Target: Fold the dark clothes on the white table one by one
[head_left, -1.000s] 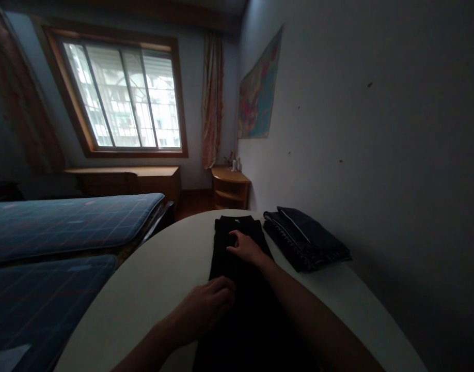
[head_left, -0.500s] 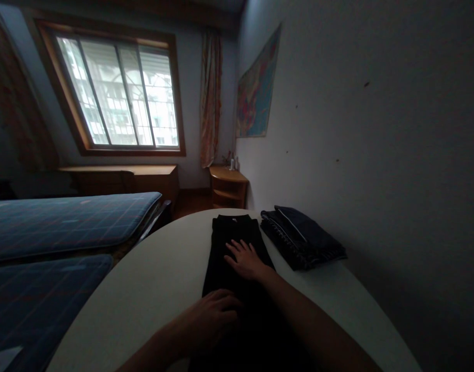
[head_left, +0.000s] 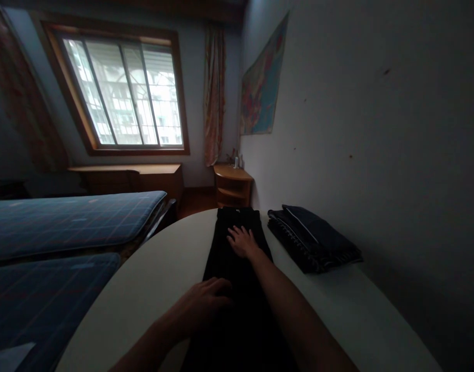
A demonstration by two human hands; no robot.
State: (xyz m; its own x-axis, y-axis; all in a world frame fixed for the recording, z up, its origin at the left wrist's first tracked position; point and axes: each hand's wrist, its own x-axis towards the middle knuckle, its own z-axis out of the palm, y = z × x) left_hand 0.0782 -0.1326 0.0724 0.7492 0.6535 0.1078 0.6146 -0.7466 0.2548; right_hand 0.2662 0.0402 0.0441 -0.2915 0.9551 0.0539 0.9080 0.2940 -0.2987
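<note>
Black trousers [head_left: 239,305] lie lengthwise on a round white table [head_left: 144,299], their waist end at the far rim. My right hand [head_left: 242,242] rests flat on them near the waist, fingers spread. Closer to me, my left hand [head_left: 209,297] lies over their left edge with its fingers loosely bent and the thumb apart. Its fingertips are hard to make out against the dark cloth. To the right of the trousers sits a stack of folded dark clothes [head_left: 314,240], which neither hand touches.
A white wall [head_left: 395,206] with a map [head_left: 265,82] runs along the right. Blue plaid mattresses [head_left: 78,219] are at the left. Beyond the table stand a wooden corner shelf [head_left: 233,173] and a desk [head_left: 159,169] under the window [head_left: 124,93].
My right hand has slid farther along the trousers toward the waist end. The trousers' far end is now at the table's rim. My left hand has shifted slightly forward and left.
</note>
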